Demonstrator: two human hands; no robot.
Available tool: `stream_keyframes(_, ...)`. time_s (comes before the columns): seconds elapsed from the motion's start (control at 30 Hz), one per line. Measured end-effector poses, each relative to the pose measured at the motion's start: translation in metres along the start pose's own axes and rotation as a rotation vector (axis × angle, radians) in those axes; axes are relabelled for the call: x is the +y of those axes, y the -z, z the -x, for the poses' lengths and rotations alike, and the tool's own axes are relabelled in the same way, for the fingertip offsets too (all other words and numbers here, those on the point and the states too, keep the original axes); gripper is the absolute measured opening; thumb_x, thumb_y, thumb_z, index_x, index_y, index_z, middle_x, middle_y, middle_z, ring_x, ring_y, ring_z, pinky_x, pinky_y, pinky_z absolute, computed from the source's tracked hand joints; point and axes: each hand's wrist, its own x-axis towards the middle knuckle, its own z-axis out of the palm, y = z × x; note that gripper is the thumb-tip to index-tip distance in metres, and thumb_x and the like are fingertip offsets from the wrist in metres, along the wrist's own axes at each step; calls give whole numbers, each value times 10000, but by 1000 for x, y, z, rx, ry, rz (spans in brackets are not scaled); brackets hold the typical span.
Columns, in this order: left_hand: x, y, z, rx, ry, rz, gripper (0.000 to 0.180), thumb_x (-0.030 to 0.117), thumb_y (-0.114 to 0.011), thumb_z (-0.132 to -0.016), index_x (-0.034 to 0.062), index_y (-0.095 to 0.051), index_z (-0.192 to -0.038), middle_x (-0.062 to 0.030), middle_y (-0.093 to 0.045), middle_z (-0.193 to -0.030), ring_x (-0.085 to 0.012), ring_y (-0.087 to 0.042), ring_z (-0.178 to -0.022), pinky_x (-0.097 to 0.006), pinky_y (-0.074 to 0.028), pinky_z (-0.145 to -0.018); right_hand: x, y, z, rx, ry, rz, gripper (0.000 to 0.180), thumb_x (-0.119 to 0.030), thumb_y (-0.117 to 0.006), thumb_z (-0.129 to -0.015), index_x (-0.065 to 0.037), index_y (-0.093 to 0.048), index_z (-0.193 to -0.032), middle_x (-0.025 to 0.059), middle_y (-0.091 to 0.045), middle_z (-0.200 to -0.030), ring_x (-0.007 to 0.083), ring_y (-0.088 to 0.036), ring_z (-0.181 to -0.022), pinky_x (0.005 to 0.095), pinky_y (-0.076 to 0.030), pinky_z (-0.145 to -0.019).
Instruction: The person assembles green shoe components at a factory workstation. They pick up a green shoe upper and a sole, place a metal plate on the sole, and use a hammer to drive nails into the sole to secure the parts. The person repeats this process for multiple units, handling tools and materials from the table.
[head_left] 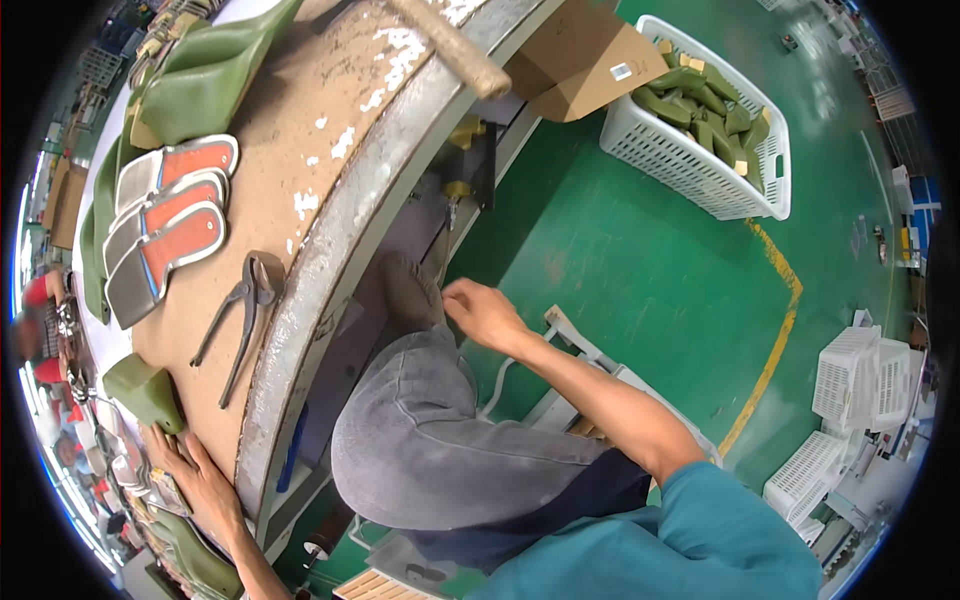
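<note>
My left hand (203, 483) lies on the workbench (285, 195) at the lower left, fingers stretched out. Its fingertips are beside a green plastic shoe last (146, 392); whether they touch it I cannot tell. My right hand (487, 313) is off the bench, by the brown shoe (408, 290) on my raised foot. Its fingers are curled, and what they hold, if anything, is hidden. Dark lasting pincers (245, 310) lie on the bench with handles apart. Beyond them are several orange and grey shoe uppers (172, 225) with silver edging.
A wooden tool handle (455, 50) juts over the bench's metal edge. More green lasts (205, 90) lie at the far left. A white crate (690, 185) full of green pieces stands on the floor, beside a cardboard box (585, 60). White baskets (850, 380) are stacked at right.
</note>
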Motion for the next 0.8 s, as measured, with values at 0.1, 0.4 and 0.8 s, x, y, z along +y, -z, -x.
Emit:
stream_keyframes(0.1,3,0,2,-9,36,-3,584,269,-467,-1093,54,-262,-1595,-204,-254,-1632,-339,-388,-1439,-420,-313,-1187,-23,-36,-30,-130,64,200,324,-162,-612,-891,-7,-658,-1171,245,-675,-1187,379,-647,-1124,429,-524,-945)
stream_keyframes(0.4,10,1,-5,-17,10,-34,576,246,-453,-1090,44,-247,-1589,-204,-247,-1630,-338,-372,-1457,-418,-305,-1207,-41,-129,-109,150,937,689,438,-176,-581,-891,-56,-603,-1312,163,-548,-1378,357,-423,-1380,559,-381,-1103)
stream_keyframes(0.8,1,-5,1,135,-27,48,617,113,-601,-927,32,-407,-1506,-231,-361,-1579,-379,-342,-1476,-456,-271,-1216,-132,-71,-44,7,-288,-1269,319,-168,-446,-1042,-60,-547,-1323,105,-587,-1344,265,-538,-1250,425,-409,-1117)
